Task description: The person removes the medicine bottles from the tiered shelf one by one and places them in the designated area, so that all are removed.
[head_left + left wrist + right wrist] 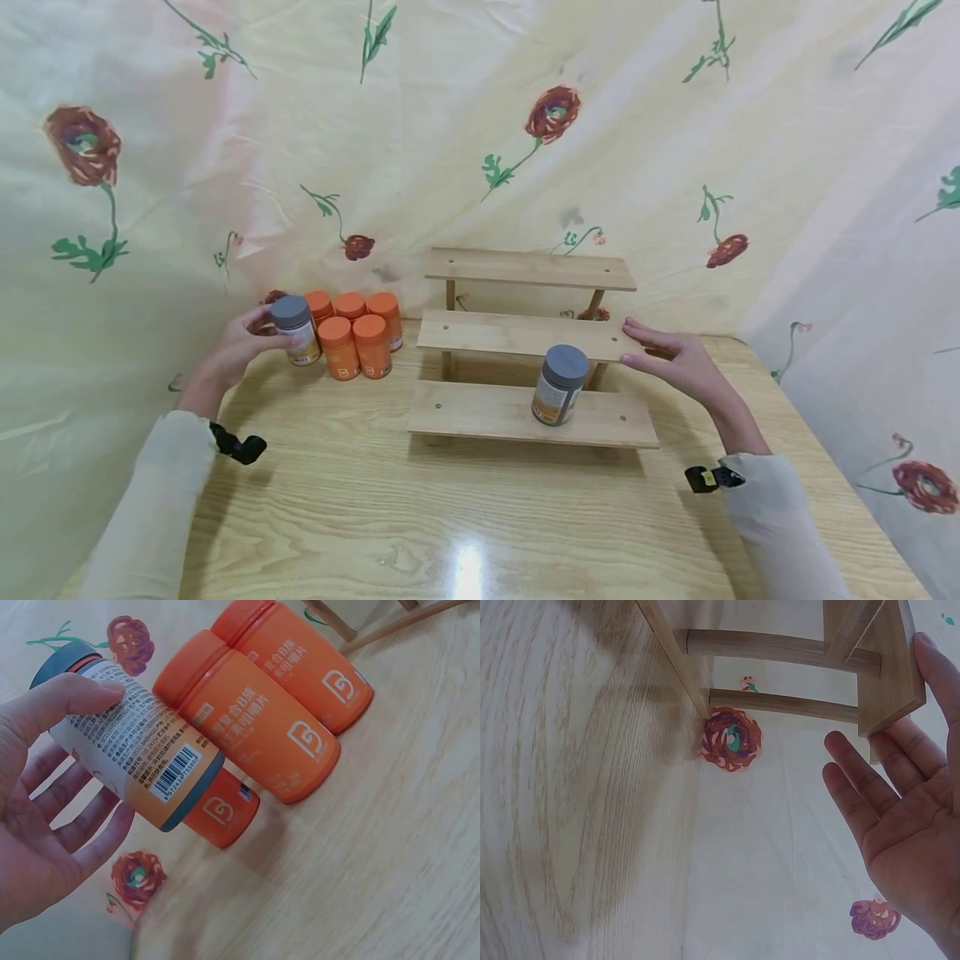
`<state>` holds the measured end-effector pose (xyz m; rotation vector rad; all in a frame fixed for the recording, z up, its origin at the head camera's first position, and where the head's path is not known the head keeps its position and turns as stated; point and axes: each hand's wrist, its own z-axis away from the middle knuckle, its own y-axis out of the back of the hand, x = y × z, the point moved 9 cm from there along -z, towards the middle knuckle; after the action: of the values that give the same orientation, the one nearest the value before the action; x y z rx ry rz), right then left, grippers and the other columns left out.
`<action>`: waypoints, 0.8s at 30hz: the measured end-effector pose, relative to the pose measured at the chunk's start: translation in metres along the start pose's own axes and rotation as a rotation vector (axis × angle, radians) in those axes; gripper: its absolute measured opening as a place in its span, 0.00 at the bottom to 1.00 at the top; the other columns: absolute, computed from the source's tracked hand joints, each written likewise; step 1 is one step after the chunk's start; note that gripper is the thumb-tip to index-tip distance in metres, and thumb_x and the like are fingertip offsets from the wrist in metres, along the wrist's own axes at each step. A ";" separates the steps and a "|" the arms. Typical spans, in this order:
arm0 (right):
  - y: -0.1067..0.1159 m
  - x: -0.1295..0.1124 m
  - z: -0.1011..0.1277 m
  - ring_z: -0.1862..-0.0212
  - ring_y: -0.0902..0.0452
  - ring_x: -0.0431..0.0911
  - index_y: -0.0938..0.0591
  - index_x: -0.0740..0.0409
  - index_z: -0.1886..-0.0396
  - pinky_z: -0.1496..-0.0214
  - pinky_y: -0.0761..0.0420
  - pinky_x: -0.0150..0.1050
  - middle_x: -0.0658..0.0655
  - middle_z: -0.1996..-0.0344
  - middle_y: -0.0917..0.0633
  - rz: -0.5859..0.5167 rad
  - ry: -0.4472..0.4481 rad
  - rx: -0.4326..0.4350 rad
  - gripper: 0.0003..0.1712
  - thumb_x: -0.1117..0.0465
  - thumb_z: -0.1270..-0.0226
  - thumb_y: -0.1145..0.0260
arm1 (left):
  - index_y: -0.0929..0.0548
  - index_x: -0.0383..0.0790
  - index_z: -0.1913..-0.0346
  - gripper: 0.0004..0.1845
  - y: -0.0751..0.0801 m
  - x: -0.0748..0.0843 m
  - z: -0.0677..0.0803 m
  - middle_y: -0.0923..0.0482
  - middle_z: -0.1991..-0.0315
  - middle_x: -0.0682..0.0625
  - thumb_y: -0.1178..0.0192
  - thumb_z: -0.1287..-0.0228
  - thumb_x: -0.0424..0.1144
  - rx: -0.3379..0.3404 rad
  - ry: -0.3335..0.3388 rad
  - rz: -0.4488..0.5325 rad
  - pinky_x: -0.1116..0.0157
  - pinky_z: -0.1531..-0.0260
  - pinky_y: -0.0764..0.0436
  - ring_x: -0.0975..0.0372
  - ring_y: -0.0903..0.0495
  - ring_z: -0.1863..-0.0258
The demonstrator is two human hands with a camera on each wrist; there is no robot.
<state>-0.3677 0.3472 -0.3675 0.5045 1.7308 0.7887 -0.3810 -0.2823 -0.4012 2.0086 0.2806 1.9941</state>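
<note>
Holding a grey-lidded bottle, the left hand curls its thumb and fingers round it near the back left corner of the table. Five orange bottles stand packed together just beside it, on its right. The right hand is flat and loose, with straight fingers touching the right end of the middle step of a wooden step shelf. A second grey-lidded bottle stands on the lowest step, near that hand but apart from it. The shelf sits at the back middle of the table. The table is pale wood with wavy grain. A yellow cloth with red flowers hangs behind and at both sides.
</note>
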 end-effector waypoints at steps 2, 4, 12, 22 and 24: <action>0.000 0.000 0.000 0.33 0.36 0.41 0.29 0.31 0.37 0.45 0.29 0.20 0.41 0.33 0.33 -0.001 -0.003 -0.001 0.30 0.44 0.41 0.33 | 0.42 0.41 0.29 0.42 -0.001 -0.002 0.000 0.31 0.50 0.64 0.32 0.44 0.41 -0.001 0.008 0.006 0.69 0.47 0.30 0.69 0.30 0.51; -0.001 0.000 0.001 0.33 0.37 0.41 0.29 0.32 0.37 0.45 0.29 0.20 0.41 0.33 0.33 -0.004 -0.006 -0.001 0.30 0.44 0.41 0.33 | 0.44 0.41 0.28 0.44 -0.001 -0.003 0.000 0.32 0.50 0.65 0.32 0.44 0.41 -0.002 0.016 0.007 0.69 0.46 0.30 0.70 0.30 0.51; 0.000 -0.001 0.001 0.34 0.37 0.33 0.29 0.32 0.37 0.41 0.27 0.28 0.42 0.33 0.33 -0.004 -0.010 0.000 0.30 0.44 0.41 0.33 | 0.43 0.43 0.28 0.45 -0.002 -0.007 -0.001 0.34 0.47 0.61 0.30 0.47 0.43 0.005 0.018 -0.007 0.73 0.49 0.29 0.64 0.32 0.47; 0.000 -0.002 0.000 0.32 0.37 0.43 0.29 0.35 0.36 0.39 0.28 0.41 0.45 0.32 0.34 0.007 0.004 -0.006 0.31 0.45 0.40 0.34 | 0.41 0.43 0.30 0.46 -0.006 -0.017 -0.002 0.33 0.47 0.61 0.28 0.51 0.46 0.031 0.047 -0.005 0.71 0.47 0.27 0.65 0.31 0.48; 0.000 -0.002 0.000 0.32 0.37 0.42 0.29 0.34 0.36 0.40 0.27 0.37 0.44 0.32 0.33 0.005 0.005 -0.005 0.31 0.45 0.41 0.34 | 0.41 0.43 0.30 0.46 -0.007 -0.018 -0.003 0.33 0.46 0.59 0.28 0.51 0.45 0.032 0.051 0.005 0.70 0.46 0.28 0.64 0.32 0.47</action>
<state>-0.3670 0.3459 -0.3657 0.5033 1.7326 0.7984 -0.3836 -0.2819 -0.4203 1.9812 0.3214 2.0588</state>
